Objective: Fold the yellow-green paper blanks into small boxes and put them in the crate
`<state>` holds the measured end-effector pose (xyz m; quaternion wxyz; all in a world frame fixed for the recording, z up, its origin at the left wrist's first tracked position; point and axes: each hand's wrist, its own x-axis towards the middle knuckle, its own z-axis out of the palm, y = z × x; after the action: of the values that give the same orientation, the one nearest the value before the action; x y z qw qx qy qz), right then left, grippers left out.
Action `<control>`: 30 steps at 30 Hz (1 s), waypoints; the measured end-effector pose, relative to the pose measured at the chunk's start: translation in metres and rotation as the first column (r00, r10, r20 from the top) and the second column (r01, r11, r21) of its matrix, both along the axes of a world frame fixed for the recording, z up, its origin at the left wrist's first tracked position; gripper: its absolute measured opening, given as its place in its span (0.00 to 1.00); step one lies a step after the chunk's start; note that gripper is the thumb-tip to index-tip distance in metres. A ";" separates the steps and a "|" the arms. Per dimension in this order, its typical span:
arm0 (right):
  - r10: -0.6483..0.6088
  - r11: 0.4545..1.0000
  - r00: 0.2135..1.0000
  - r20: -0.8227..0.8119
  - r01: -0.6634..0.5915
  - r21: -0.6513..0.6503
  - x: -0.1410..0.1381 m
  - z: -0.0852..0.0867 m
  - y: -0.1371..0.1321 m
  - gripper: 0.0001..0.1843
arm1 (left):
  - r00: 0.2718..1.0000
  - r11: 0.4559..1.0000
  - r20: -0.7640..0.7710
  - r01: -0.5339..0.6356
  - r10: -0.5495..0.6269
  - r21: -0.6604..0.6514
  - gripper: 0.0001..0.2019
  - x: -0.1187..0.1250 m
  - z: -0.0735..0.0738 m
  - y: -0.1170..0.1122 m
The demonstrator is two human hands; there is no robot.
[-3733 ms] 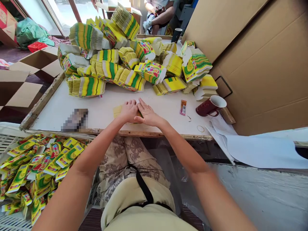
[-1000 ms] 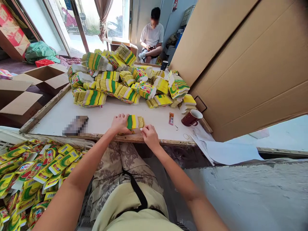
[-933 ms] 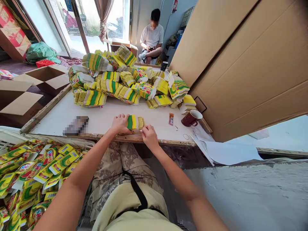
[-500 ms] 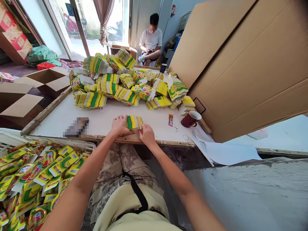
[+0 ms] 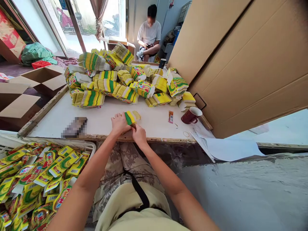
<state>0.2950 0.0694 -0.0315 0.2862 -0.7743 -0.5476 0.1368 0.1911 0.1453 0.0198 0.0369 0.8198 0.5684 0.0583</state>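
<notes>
Near the table's front edge, my left hand (image 5: pixel 118 123) is wrapped round a stack of flat yellow-and-green cartons (image 5: pixel 130 118). The cartons stand packed face to face, their edges showing on top. At the stack's near right side, my right hand (image 5: pixel 139 133) is closed, fingertips pinched against the cartons; what lies between them is too small to make out. Beyond both hands rises a large pile of similar carton stacks (image 5: pixel 106 84). To my left, a white basket (image 5: pixel 92 146) is full of loose yellow-green cartons (image 5: pixel 51 166).
On the table (image 5: pixel 154 123) are a dark red mug (image 5: pixel 190 115), a small packet (image 5: pixel 170 117), a rubber band (image 5: pixel 186 134) and a blurred object (image 5: pixel 74 127). Large cardboard sheets (image 5: pixel 231 70) lean at right. Open boxes (image 5: pixel 44 77) stand at left. A person (image 5: pixel 148 33) sits behind.
My right hand has moved left along the carton stack and nearer to my left hand. The stack has turned slightly. The whole view has shifted a little.
</notes>
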 end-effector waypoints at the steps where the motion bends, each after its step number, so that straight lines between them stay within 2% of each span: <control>1: 0.010 1.000 1.000 -0.010 -0.010 0.005 0.000 0.000 -0.001 0.07 | 1.000 1.000 -0.003 -0.004 0.004 -0.001 0.37 0.000 0.000 0.000; 5: 0.026 0.999 0.999 -0.019 -0.026 0.028 0.017 0.004 -0.001 0.12 | 0.999 0.999 -0.025 0.019 -0.020 -0.025 0.40 -0.005 0.004 0.001; 10: 0.099 0.994 0.995 0.006 -0.099 0.056 0.046 0.009 -0.006 0.07 | 0.987 0.987 -0.057 0.147 -0.150 -0.059 0.48 -0.015 0.007 0.001; 14: 0.139 0.988 0.990 0.006 -0.139 0.063 0.049 0.004 -0.014 0.07 | 0.982 0.982 -0.029 0.186 -0.187 -0.033 0.48 -0.018 0.006 0.000; 20: 0.204 0.977 0.979 -0.005 -0.203 0.069 0.051 0.001 -0.024 0.07 | 0.986 0.985 -0.028 0.160 -0.162 -0.067 0.45 -0.016 0.007 0.000; 26: 0.396 0.918 0.918 -0.026 -0.395 0.041 0.069 0.008 -0.048 0.03 | 0.989 0.987 -0.015 0.149 -0.150 -0.063 0.44 -0.015 0.004 0.003; 28: 0.432 0.902 0.901 -0.033 -0.430 0.045 0.076 0.012 -0.050 0.05 | 0.989 0.988 -0.013 0.148 -0.149 -0.053 0.44 -0.015 0.003 0.003; 30: 0.411 0.910 0.912 -0.024 -0.408 0.077 0.080 0.015 -0.045 0.10 | 0.989 0.988 -0.012 0.147 -0.147 -0.040 0.43 -0.015 0.003 0.003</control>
<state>0.3749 0.0247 -0.0165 0.2892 -0.6290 -0.6963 0.1896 0.1758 0.1479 0.0228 0.0526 0.8590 0.5078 0.0382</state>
